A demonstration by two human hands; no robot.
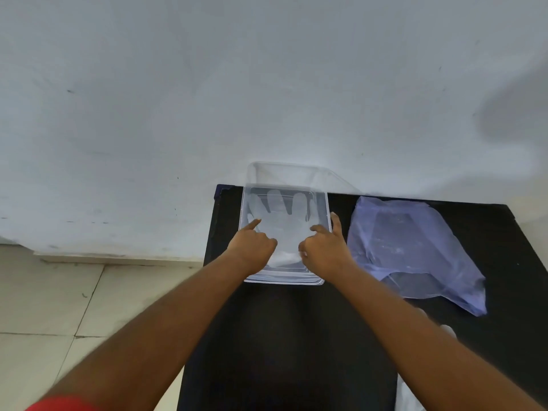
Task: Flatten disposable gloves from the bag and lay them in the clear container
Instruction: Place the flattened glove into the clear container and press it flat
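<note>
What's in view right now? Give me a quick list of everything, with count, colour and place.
container: one, clear, far edge of table, centre
glove: one seen, translucent white, flat inside container, fingers pointing away
bag: one, pale purple, on table right of container
table: one, black, against wall
wall: white, behind table
floor: beige tiles, left of table
sleeve: red, bottom left
left hand: bare, index finger pressing glove
right hand: bare, on glove near container's right rim
</note>
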